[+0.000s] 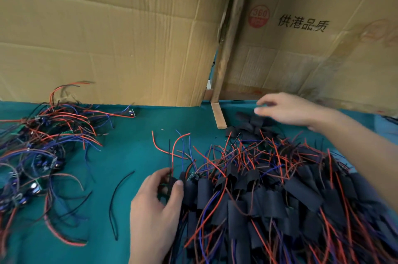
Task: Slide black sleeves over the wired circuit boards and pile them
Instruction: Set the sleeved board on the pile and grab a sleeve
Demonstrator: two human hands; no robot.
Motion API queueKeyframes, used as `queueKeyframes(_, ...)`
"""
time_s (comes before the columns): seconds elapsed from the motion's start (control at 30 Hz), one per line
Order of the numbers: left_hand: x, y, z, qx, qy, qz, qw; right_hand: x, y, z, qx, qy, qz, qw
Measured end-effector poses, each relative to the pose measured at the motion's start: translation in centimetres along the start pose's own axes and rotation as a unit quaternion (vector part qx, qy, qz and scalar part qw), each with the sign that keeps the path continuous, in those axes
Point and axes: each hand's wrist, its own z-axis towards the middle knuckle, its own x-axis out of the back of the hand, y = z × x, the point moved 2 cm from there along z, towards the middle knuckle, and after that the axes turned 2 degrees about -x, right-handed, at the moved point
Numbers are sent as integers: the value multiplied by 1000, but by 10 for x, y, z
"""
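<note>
While sleeving goes on, left hand [157, 205] pinches a board [192, 175] at the near-left edge of the pile [269, 194], thumb and fingers curled round it with wires sticking up. Right hand [286, 110] hovers past the pile's far side over loose sleeves [249, 123], fingers spread and relaxed, gripping nothing yet. Hands well apart.

Handling guess: featherweight stuff. Sleeves look soft and floppy, probably collapse flat, so better pinched at the open mouth to keep it wide. Board itself stiff but likely fragile at the solder joints; best held by the edges, not yanked by the red and blue wires, which tangle like crazy.

No real containers anywhere. Just green cloth [129, 151] as the work surface, with bare boards [41, 156] heaped well left of the pile, and cardboard [107, 37] walls standing behind. Wood strip [218, 115] lying just beyond the pile's far-left corner.
</note>
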Motion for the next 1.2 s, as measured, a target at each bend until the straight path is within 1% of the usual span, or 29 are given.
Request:
queueKeyframes(0.07,-3,3,-3,-18,-27,50,998,-23,-12,-42,57,-88,-29,994)
queueKeyframes(0.13,-6,10,-8,-50,-57,103,992,-50,-16,-78,72,-161,-74,982)
queueKeyframes(0.17,-7,12,-10,-62,-71,123,988,-60,-15,-90,65,-173,-90,979)
queueKeyframes(0.3,-14,23,-23,-73,-97,149,981,-70,-8,-112,38,-129,-102,986)
queueKeyframes(0.47,-27,37,-50,-77,-88,141,983,-70,-3,-129,50,-121,-105,986)
queueKeyframes(0.5,-29,42,-55,-82,-99,149,981,-70,-1,-132,50,-120,-107,986)
queueKeyframes(0.57,-34,49,-63,-91,-151,153,972,-69,3,-137,48,-110,-109,987)
queueKeyframes(0.6,-36,50,-64,-106,-166,147,970,-68,5,-138,45,-105,-108,988)
queueKeyframes(0.63,-36,50,-60,-94,-177,116,973,-68,7,-139,42,-103,-108,988)
queueKeyframes(0.7,-29,46,-50,-65,-159,77,982,-69,9,-139,36,-104,-107,988)
queueKeyframes(0.77,-16,38,-43,-49,-168,68,982,-67,8,-140,30,-104,-96,989)
queueKeyframes(0.83,1,34,-43,-74,-182,84,977,-58,2,-141,25,-73,-80,994)
queueKeyframes(0.9,18,31,-44,-109,-195,112,968,-43,-16,-145,31,4,-62,998)
queueKeyframes(0.97,38,27,-47,-138,-185,121,965,-33,-52,-154,73,103,9,992)
queueKeyframes(1.0,49,24,-49,-152,-174,126,965,-35,-77,-159,102,127,49,985)
queueKeyframes(1.03,61,20,-51,-158,-157,133,966,-42,-105,-165,134,126,74,980)
queueKeyframes(1.07,73,15,-53,-163,-132,145,967,-54,-136,-169,165,106,82,977)
queueKeyframes(1.13,97,-1,-59,-155,-81,182,968,-91,-193,-167,211,35,66,975)
queueKeyframes(1.2,119,-22,-67,-139,-29,228,963,-130,-242,-157,230,-46,54,971)
